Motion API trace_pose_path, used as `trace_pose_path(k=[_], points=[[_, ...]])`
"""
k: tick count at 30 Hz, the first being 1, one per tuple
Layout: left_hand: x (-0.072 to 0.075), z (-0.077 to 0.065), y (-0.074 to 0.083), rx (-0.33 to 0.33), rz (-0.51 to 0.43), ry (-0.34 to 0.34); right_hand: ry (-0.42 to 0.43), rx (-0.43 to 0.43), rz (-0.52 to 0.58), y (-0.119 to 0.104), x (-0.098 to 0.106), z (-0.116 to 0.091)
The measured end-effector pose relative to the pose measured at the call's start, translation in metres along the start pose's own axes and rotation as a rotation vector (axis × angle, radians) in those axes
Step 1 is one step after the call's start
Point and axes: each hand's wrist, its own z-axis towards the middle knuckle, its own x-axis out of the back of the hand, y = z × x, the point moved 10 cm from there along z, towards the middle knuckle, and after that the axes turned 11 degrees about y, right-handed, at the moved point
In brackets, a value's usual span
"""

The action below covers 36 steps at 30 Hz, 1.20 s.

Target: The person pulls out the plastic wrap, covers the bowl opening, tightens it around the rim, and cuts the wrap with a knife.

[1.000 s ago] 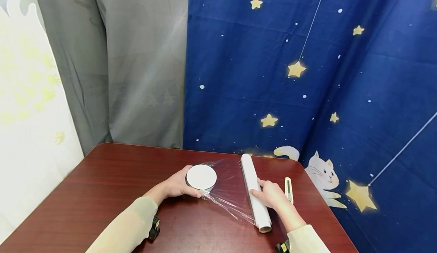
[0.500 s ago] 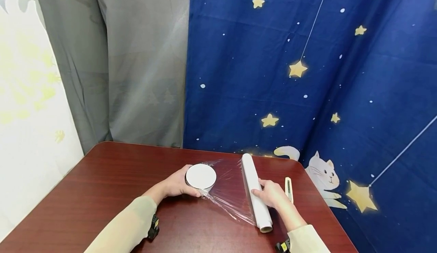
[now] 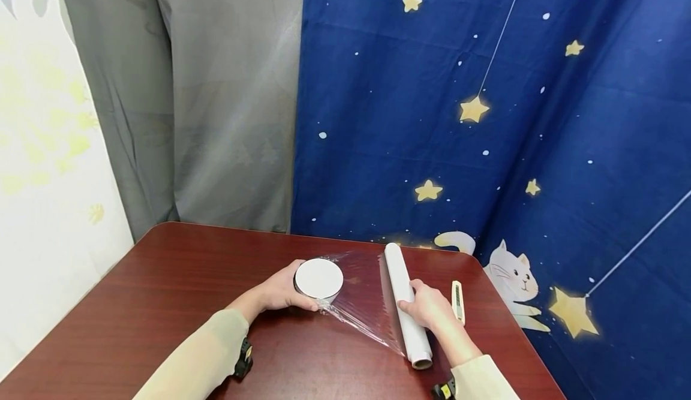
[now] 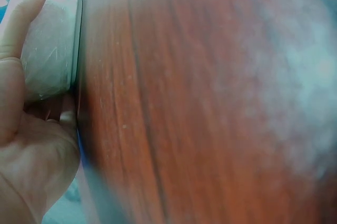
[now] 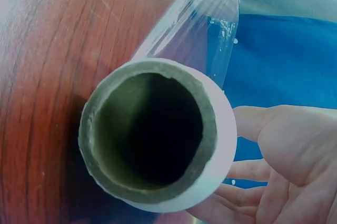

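Note:
A round container [image 3: 318, 278] with a flat white top stands on the table, and my left hand [image 3: 282, 290] grips its side. In the left wrist view the container [image 4: 50, 50] has wrinkled clear film over its wall, with my thumb [image 4: 23, 19] along it. A white-looking roll of cling film [image 3: 406, 304] lies to the right, pointing away from me. My right hand [image 3: 429, 308] holds it near the middle, thumb and fingers round its right side. A sheet of film [image 3: 361, 304] stretches between container and roll. The right wrist view looks into the roll's hollow cardboard core [image 5: 152, 129].
A slim pale object [image 3: 457, 303] with a dark inset strip lies just right of my right hand. The reddish-brown wooden table [image 3: 178, 280] ends at a grey curtain [image 3: 232, 100] and a blue star-patterned curtain [image 3: 378, 118].
The roll has shifted very slightly right with my right hand, and the film's near edge looks straighter. My left hand keeps its grip on the container. The head view has turned a little left.

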Motion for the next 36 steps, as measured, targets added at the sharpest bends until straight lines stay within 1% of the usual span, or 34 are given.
trace_pose_path(k=[5,8,16,24,31,36], points=[[-0.0005,-0.0005,0.0003,0.007,-0.006,-0.007,-0.010,-0.034,0.020,0.0032,-0.0022,-0.0009],[0.0001,-0.0013,0.0008,0.010,-0.021,0.000,-0.016,-0.047,0.020,0.0049,-0.0038,-0.0022],[0.0000,-0.0044,0.0044,-0.001,-0.042,0.007,-0.010,-0.033,0.000,0.0049,-0.0021,-0.0029],[0.0010,-0.0036,0.0045,0.002,-0.037,0.019,-0.013,-0.027,-0.009,0.0051,-0.0035,-0.0018],[-0.0007,-0.0054,0.0053,0.005,-0.060,0.014,-0.006,-0.025,-0.004,0.0063,-0.0029,-0.0018],[-0.0006,-0.0052,0.0052,0.013,-0.055,0.013,0.002,-0.024,0.006,0.0073,0.0005,-0.0018]])
